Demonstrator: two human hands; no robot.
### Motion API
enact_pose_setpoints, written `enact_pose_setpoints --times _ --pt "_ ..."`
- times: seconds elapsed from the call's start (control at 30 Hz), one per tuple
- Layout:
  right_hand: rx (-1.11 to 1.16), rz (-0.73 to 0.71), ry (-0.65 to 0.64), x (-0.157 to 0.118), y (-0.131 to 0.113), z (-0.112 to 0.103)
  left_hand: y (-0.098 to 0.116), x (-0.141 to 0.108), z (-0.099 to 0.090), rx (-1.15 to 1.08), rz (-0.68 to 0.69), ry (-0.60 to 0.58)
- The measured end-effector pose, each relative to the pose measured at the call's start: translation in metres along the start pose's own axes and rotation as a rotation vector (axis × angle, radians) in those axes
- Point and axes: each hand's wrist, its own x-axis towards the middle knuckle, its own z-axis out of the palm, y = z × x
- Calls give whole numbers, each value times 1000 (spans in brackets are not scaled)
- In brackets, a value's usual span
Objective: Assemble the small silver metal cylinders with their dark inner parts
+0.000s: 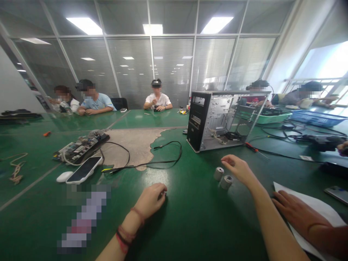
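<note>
The bare left forearm (pixel 112 248) comes forward, slanting to the right; the left hand (pixel 150 198) is loosely curled, and I cannot tell what its fingertips pinch, if anything. The bare right forearm (pixel 268 214) slants leftward, and the right hand (pixel 239 169) has softly bent, unclosed fingers.

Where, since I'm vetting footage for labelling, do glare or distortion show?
Head view: window at right, washed out; head view: pale sheen on the green table, beyond the left hand; head view: glass partition, its uprights slanting outward towards both sides.
</note>
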Motion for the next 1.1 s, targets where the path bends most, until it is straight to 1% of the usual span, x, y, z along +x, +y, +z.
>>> enact_pose_setpoints --times 0.1,0.13,0.2,0.53,0.83,1.1 --pt "17 51 -177 -3 7 -3 1 0 -1 0 9 -2" --pt "24 57 -213 -3 7 -2 1 0 -1 1 11 -3" --pt "34 62 -247 -4 5 -2 1 0 -1 4 13 -7" --pt "29 65 -276 -6 -7 -2 2 0 -4 12 15 -20" --pt "-24 33 -250 -5 -1 3 3 0 -4 18 20 -22" --pt "-23 49 -241 -6 2 6 4 0 -4 5 16 -23"
